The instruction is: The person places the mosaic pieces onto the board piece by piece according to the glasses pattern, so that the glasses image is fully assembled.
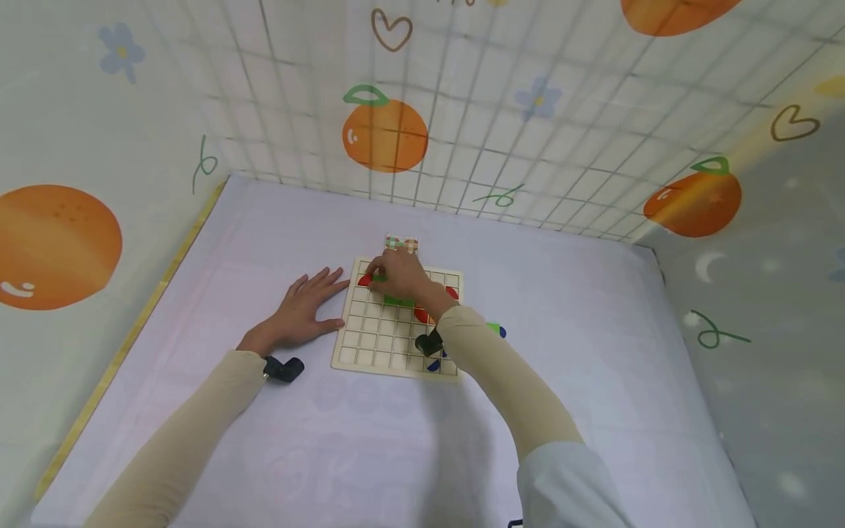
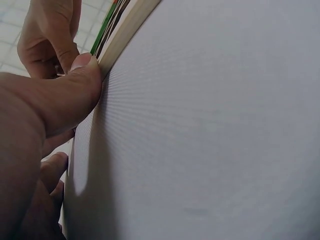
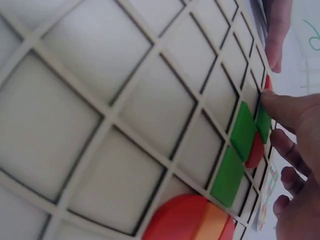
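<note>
One small green piece (image 3: 263, 123) sits under my right hand (image 1: 399, 275) at the far left corner of the wooden grid board (image 1: 370, 345), my fingers (image 3: 290, 107) pinching it from above. Two green squares (image 3: 235, 155) lie just nearer me. My left hand (image 1: 305, 308) rests flat, fingers spread, thumb against the board's left edge on the table (image 1: 594, 352).

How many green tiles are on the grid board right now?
3 visible: two green tiles adjoining diagonally mid-board, and one small green tile under the right hand's fingertips. That hand may hide more.
</note>
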Demonstrator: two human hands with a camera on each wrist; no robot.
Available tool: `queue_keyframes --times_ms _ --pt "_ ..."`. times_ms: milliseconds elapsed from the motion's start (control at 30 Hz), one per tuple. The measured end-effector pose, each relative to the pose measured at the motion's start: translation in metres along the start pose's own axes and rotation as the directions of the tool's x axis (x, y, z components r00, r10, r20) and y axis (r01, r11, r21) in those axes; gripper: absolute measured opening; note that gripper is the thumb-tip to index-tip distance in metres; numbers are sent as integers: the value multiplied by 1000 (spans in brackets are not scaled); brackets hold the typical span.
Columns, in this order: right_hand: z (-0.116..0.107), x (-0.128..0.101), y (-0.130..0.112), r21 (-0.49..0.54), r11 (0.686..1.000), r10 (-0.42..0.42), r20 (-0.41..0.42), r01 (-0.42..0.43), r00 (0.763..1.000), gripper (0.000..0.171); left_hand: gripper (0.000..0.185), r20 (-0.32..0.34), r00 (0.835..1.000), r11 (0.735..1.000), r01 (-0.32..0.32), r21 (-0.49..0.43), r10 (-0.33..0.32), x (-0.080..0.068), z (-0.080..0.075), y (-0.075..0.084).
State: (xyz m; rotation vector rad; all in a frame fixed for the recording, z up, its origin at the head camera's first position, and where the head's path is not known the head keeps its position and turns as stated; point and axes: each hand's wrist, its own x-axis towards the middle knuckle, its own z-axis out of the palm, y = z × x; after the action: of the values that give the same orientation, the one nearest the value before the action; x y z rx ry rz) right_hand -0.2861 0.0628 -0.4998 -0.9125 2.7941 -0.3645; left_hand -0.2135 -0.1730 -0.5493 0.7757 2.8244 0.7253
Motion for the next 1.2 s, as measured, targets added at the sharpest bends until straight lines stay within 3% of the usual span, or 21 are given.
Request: queue_keyframes --times_ms 200,333,567,767,967,1200 --pt "-5 -2 -6 29 999 -25 -63 27 998 18 78 2 1000 1000 -7 -20 7 -1 -3 3" --pt "-9 -1 -10 -22 1000 -20 -70 18 997 16 78 5 1000 999 -8 -33 8 -1 -4 5" --pt "-4 -2 -11 -102 995 2 -28 -5 1000 24 77 5 1000 999 -18 -27 18 1 -5 5" --pt "-9 -8 -6 -175 984 17 -45 -24 999 41 79 10 1000 1000 4 -14 -4 1 -7 5" --pt "-23 -28 11 -103 993 56 -46 -61 997 40 79 11 1000 1000 23 -11 -23 2 -6 4" --pt "-23 -74 38 -35 994 99 -61 -101 993 34 81 16 999 999 43 -2 -43 1 0 4"
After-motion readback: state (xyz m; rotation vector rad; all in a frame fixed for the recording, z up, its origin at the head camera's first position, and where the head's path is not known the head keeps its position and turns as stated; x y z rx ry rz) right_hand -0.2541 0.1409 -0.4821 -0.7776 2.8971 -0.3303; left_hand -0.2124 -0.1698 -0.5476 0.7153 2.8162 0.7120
